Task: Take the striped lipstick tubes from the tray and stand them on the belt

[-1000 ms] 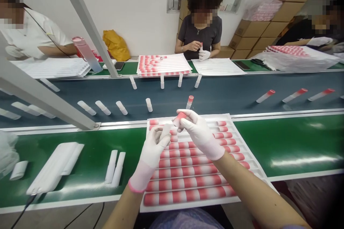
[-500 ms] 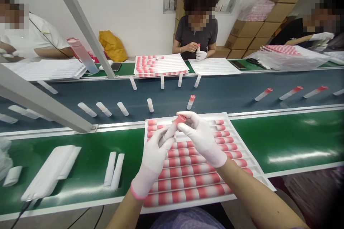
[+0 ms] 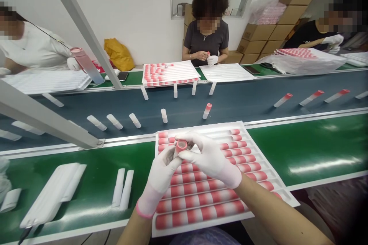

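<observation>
Between my two white-gloved hands is a small red-and-white tube (image 3: 181, 147), its open red end tilted up toward me. My left hand (image 3: 161, 174) wraps its fingers round the tube's lower part, which is mostly hidden. My right hand (image 3: 211, 157) pinches the red rim between thumb and fingers. Under both hands lies a white grooved tray (image 3: 285, 192), filled over much of its area with rows of red-and-white tubes (image 3: 198, 196).
Behind the tray, a dark conveyor belt (image 3: 247, 93) carries upright white tubes (image 3: 164, 115) and red-topped ones (image 3: 207, 111). On the green bench, two white tubes (image 3: 122, 189) lie left, beside a white power strip (image 3: 54, 191). A metal post (image 3: 83, 26) slants down at left. Several co-workers sit opposite.
Both hands have lowered slightly and moved left. The tube has turned from lying slanted to showing its open red end to me. The view has shifted slightly.
</observation>
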The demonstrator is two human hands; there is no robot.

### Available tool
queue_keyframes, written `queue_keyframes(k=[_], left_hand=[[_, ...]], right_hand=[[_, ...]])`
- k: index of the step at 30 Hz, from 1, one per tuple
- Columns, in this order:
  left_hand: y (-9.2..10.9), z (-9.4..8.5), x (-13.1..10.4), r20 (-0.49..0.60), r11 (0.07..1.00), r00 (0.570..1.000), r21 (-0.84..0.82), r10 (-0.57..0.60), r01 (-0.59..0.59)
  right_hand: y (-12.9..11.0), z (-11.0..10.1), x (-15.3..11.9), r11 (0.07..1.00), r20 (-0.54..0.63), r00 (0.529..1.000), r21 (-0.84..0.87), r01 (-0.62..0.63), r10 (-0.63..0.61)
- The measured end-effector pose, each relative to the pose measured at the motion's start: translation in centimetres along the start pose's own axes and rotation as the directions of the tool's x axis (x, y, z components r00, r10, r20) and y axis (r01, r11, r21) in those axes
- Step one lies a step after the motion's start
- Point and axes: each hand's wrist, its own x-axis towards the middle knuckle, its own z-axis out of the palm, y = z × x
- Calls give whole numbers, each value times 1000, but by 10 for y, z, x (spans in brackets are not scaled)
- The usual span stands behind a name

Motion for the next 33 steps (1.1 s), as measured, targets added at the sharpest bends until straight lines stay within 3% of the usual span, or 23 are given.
queue_keyframes(k=[3,6,8,10,11,15,18,19,21,23,26,30,33], left_hand=[[0,0,0,12,998,1000,69,6,-7],[-7,-8,19,24,973,999,230,30,-35],[-14,-20,47,-101,931,992,363,75,-33],[-18,-32,84,-274,896,954,443,119,16],[-19,-36,104,-320,883,939,468,122,45],[-19,-37,167,-377,851,920,512,105,113],[-21,-27,187,-354,855,930,509,101,101],[-21,-25,188,-338,860,936,503,97,93],[-21,-26,183,-313,876,945,478,94,71],[-19,-32,169,-292,896,949,443,118,25],[-13,-41,137,-239,922,954,378,181,-80],[-3,-42,86,-137,975,971,126,197,-181],[1,-35,55,-96,991,989,80,117,-109]], right_hand=[[7,2,0,995,19,996,-59,82,-81],[26,-5,20,1000,27,999,-2,31,-31],[48,-16,46,999,-120,993,-32,-21,17],[75,-28,79,984,-331,943,-151,-94,39],[89,-34,96,973,-377,925,-188,-135,55],[132,-47,136,924,-411,901,-273,-270,141],[138,-47,128,880,-429,884,-327,-345,187],[135,-46,118,864,-427,887,-363,-349,178],[125,-38,93,826,-330,935,-485,-287,130],[115,-26,65,789,-123,987,-594,-156,103],[106,-6,33,790,114,984,-612,-37,135],[106,5,22,819,168,972,-573,-40,165],[97,-3,24,850,141,976,-521,-70,167]])
